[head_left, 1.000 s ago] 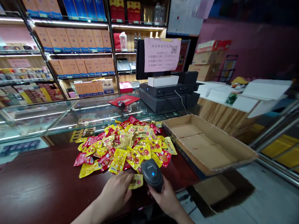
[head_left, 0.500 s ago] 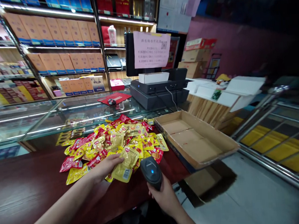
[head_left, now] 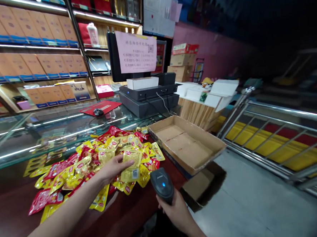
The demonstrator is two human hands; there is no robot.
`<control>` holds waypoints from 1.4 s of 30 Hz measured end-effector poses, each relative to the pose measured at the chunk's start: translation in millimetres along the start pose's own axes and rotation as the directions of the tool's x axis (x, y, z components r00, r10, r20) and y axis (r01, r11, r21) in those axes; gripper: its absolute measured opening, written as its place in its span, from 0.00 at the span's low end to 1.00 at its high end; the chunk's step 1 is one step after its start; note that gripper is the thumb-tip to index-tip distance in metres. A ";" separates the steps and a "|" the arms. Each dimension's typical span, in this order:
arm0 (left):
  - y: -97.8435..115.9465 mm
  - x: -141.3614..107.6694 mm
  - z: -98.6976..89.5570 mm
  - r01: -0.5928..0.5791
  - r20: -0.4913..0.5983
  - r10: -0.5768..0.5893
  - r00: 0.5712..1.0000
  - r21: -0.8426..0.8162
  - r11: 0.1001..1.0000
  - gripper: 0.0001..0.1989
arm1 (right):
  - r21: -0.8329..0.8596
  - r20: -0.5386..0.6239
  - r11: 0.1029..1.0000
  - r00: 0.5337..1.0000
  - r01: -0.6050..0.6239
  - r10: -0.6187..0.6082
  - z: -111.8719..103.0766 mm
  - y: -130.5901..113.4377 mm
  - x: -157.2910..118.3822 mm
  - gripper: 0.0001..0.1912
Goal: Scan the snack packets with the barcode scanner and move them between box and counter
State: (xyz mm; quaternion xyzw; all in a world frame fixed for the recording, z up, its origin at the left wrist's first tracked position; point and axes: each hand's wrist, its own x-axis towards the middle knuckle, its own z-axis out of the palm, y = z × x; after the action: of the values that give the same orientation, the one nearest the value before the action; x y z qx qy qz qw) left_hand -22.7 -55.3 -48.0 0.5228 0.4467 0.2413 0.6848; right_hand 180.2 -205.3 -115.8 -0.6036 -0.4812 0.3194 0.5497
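Observation:
My left hand (head_left: 114,168) pinches a gold snack packet (head_left: 131,166) by its left edge, and a small barcode shows near the packet's lower right corner. Wrapped round the handle of a dark barcode scanner (head_left: 162,184) with a lit blue light is my right hand (head_left: 177,206). The scanner's head is just right of the packet, apart from it. A heap of red and yellow snack packets (head_left: 81,168) lies under and around my left hand on the dark red counter (head_left: 121,215).
Right of the heap sits an open cardboard tray (head_left: 195,148). Behind are a glass counter (head_left: 64,124), a red mat with a mouse (head_left: 98,111), and a monitor with a pink sign (head_left: 137,52). Metal railings (head_left: 269,126) stand at the right.
The view has turned to the right, so the surroundings appear further left. The gold packet has moved away from the scanner's head, slightly up and left, still in my left hand.

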 end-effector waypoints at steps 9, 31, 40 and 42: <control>15.6 34.1 17.2 -0.025 0.007 0.024 1.000 0.052 0.998 0.23 | 0.029 0.007 0.999 1.000 0.013 -0.013 -0.4 2.0 2.9 0.17; 44.6 36.5 -5.4 -0.054 -0.070 0.051 0.996 -0.036 0.998 0.29 | 0.116 0.147 0.993 0.989 -0.004 -0.013 30.7 -13.0 1.7 0.19; 29.6 4.8 -36.4 -0.068 -0.199 0.089 0.976 0.110 0.992 0.25 | 0.090 0.352 0.994 0.935 -0.065 0.029 52.4 -35.1 3.9 0.13; 26.1 -3.9 -43.2 -0.070 -0.205 0.092 0.974 0.113 0.991 0.25 | 0.097 0.357 0.993 0.934 -0.071 0.032 55.7 -38.6 2.8 0.14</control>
State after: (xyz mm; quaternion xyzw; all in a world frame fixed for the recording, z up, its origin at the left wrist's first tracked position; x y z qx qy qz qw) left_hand -58.4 -27.9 -24.7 0.5477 0.5066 0.2989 0.5950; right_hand 121.3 -185.4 -88.6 -0.5177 -0.5384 0.4629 0.4773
